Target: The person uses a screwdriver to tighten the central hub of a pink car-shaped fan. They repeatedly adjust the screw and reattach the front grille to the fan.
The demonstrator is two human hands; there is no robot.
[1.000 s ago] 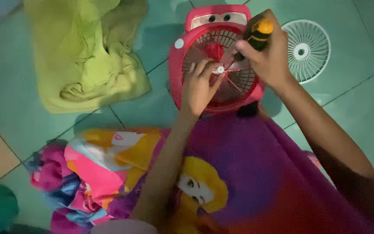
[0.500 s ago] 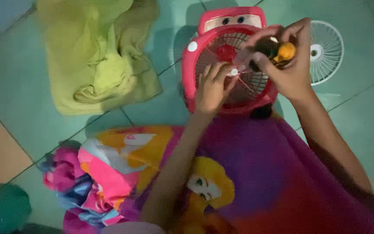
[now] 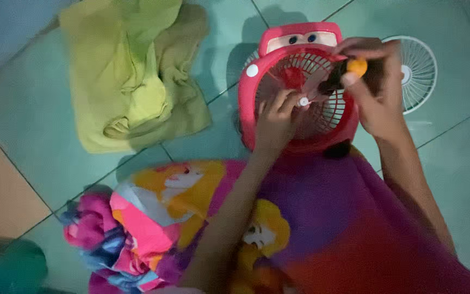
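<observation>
Red toy-car-shaped desk fan (image 3: 257,109), lying face-up on the teal tiled floor (image 3: 28,98), just beyond the person's lap.

Hands: left hand (image 3: 274,121) rests on the fan's open face, fingers pinched narrowly at the small white hub (image 3: 303,101) in the middle. Right hand (image 3: 373,92) is closed around a screwdriver (image 3: 344,75) with a dark grip and an orange end; its tip points down toward the hub. Whether the tip is seated in a screw cannot be told, as the spot is blurred.

State of work, as judged: front grille (image 3: 421,71), white and round, already lies off, on the floor just right of the fan and partly behind the right hand. Blades (image 3: 295,76) still appear in place behind the hub, so the disassembly looks part-way done, with the hub fastening in hand.

Appearance of fan: glossy red plastic shell, round opening, cartoon eyes on a pale strip at the top edge, one white round spot at the upper left, ribbed rear guard visible inside.

Surroundings: purple-and-pink cartoon-print blanket (image 3: 311,234) over the lap; crumpled yellow-green cloth (image 3: 137,81) on the floor, well to the left.
</observation>
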